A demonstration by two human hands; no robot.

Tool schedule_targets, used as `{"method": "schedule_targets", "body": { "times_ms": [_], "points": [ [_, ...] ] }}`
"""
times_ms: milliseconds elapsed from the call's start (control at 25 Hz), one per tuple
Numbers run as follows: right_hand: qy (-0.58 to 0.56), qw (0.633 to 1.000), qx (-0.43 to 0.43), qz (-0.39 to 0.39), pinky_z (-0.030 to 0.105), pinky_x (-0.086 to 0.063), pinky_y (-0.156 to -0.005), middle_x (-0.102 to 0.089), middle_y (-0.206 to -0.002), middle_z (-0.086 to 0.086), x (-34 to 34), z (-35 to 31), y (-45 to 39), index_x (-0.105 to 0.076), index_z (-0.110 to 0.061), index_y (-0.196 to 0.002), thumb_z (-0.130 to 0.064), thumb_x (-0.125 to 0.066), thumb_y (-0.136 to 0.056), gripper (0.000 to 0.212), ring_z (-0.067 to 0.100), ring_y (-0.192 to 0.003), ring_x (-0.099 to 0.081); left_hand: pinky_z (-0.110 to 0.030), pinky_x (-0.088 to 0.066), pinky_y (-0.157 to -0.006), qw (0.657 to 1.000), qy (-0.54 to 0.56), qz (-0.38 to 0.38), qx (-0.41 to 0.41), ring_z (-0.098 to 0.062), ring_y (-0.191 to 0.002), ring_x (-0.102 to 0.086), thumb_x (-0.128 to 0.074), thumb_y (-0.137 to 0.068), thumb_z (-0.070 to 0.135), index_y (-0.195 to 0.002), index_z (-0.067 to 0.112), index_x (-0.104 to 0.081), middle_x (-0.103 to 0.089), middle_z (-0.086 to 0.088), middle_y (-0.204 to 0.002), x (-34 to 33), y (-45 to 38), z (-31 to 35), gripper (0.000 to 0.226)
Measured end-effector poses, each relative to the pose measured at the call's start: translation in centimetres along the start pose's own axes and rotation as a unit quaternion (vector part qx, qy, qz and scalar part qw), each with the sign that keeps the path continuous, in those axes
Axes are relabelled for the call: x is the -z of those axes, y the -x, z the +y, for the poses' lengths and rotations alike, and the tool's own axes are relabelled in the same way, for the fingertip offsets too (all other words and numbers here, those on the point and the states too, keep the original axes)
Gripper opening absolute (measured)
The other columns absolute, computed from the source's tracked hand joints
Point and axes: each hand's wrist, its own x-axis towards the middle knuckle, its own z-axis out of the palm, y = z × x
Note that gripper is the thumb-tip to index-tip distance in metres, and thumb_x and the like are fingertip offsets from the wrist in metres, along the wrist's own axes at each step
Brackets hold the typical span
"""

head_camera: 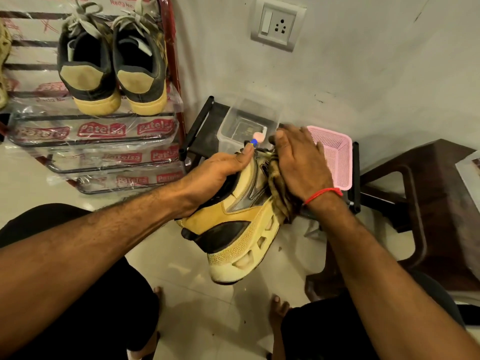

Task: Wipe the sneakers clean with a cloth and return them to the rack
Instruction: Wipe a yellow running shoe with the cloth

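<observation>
Likely light, stiff-soled sneaker (233, 216); left hand (215, 175) grips its collar; right hand (301, 162) presses limp cloth (279, 188) flat.

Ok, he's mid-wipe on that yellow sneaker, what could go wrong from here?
1. The sneaker is held in the air by the left hand alone; a hard push from the right hand on the cloth could twist it loose.
2. The clear box and pink basket sit right behind the wiping hand, so a long stroke might knock them.
</observation>
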Motion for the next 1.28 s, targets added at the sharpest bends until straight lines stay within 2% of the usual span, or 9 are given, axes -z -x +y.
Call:
{"method": "schedule_targets", "body": {
  "times_ms": [160,320,480,560,680,800,920,1120,1280],
  "points": [
    [-0.024,0.999,-0.034,-0.026,0.051,-0.013,-0.124,-0.040,-0.157,0.000,0.1,0.3,0.6,-0.047,-0.022,-0.147,-0.047,-0.020,-0.107,0.054,0.023,-0.152,-0.021,-0.028,-0.056,-0.088,1.000,0.016,0.007,0.010,-0.020,-0.095,-0.075,-0.047,-0.093,0.051,-0.108,0.003,-0.074,-0.078,-0.013,-0.102,-0.3,-0.3,-0.5,0.057],
    [-0.027,0.996,0.089,-0.008,0.042,-0.011,-0.126,-0.041,-0.157,0.001,-1.8,-4.5,4.4,-0.042,-0.019,-0.150,-0.043,-0.017,-0.102,0.060,0.017,-0.151,-0.022,-0.022,-0.058,-0.086,0.997,0.071,0.029,0.008,-0.016,-0.104,-0.074,-0.042,-0.106,0.042,-0.116,0.010,-0.072,-0.077,-0.009,-0.110,0.9,-0.6,-0.4,0.045],
    [0.001,0.980,0.183,0.074,0.044,-0.013,-0.125,-0.030,-0.162,0.007,-3.0,-6.3,5.6,-0.030,-0.009,-0.156,-0.036,-0.020,-0.104,0.059,0.019,-0.153,-0.018,-0.026,-0.047,-0.106,0.995,0.083,0.010,-0.060,-0.011,-0.124,-0.064,-0.039,-0.105,0.039,-0.124,0.015,-0.067,-0.072,-0.002,-0.128,2.3,-0.7,0.1,0.041],
    [0.022,0.970,0.210,0.117,0.046,-0.016,-0.124,-0.038,-0.158,0.006,-2.4,-5.4,4.7,-0.037,-0.010,-0.153,-0.034,-0.023,-0.104,0.056,0.019,-0.151,-0.024,-0.022,-0.055,-0.089,0.995,0.062,0.006,-0.072,-0.013,-0.103,-0.073,-0.042,-0.100,0.038,-0.109,0.010,-0.071,-0.078,-0.004,-0.106,2.3,-0.4,0.6,0.041],
    [0.031,0.978,0.164,0.123,0.047,-0.018,-0.123,-0.053,-0.147,0.000,-1.1,-2.6,2.2,-0.052,-0.018,-0.143,-0.036,-0.024,-0.102,0.053,0.020,-0.147,-0.033,-0.019,-0.054,-0.066,0.997,-0.009,-0.009,-0.076,-0.010,-0.068,-0.070,-0.045,-0.096,0.039,-0.081,0.007,-0.069,-0.073,-0.001,-0.073,1.7,0.0,0.4,0.043],
    [-0.024,0.997,0.069,0.031,0.050,-0.025,-0.119,-0.059,-0.138,-0.003,-0.3,0.6,0.0,-0.060,-0.024,-0.131,-0.041,-0.021,-0.101,0.052,0.022,-0.140,-0.040,-0.021,-0.054,-0.072,0.995,-0.065,-0.028,-0.070,-0.016,-0.074,-0.072,-0.050,-0.094,0.054,-0.081,0.005,-0.074,-0.076,-0.007,-0.079,1.3,0.0,-0.3,0.056],
    [-0.100,0.995,-0.006,-0.022,0.044,-0.038,-0.111,-0.061,-0.130,0.006,0.3,1.9,-0.6,-0.060,-0.015,-0.128,-0.032,-0.025,-0.108,0.043,0.022,-0.123,-0.052,-0.035,-0.052,-0.084,0.993,-0.098,-0.016,-0.062,-0.035,-0.084,-0.072,-0.050,-0.091,0.059,-0.091,-0.006,-0.073,-0.076,-0.020,-0.090,1.4,-0.5,-1.1,0.069],
    [-0.063,0.997,0.048,-0.022,0.043,-0.011,-0.126,-0.040,-0.156,0.005,0.4,1.2,0.1,-0.046,-0.018,-0.147,-0.049,-0.021,-0.106,0.058,0.017,-0.149,-0.026,-0.031,-0.055,-0.080,0.996,-0.066,0.017,-0.060,-0.027,-0.081,-0.071,-0.054,-0.093,0.056,-0.081,0.013,-0.080,-0.076,-0.016,-0.089,1.9,-0.9,-0.7,0.052],
    [0.003,0.997,0.056,-0.059,0.050,-0.007,-0.126,-0.024,-0.165,0.000,-0.2,-0.8,1.5,-0.032,-0.023,-0.155,-0.064,-0.026,-0.098,0.071,0.022,-0.154,-0.008,-0.045,-0.056,-0.096,0.995,-0.012,0.083,-0.053,-0.039,-0.098,-0.072,-0.057,-0.090,0.055,-0.092,0.010,-0.082,-0.076,-0.023,-0.103,2.3,-0.7,-0.3,0.051]
  ]
}}
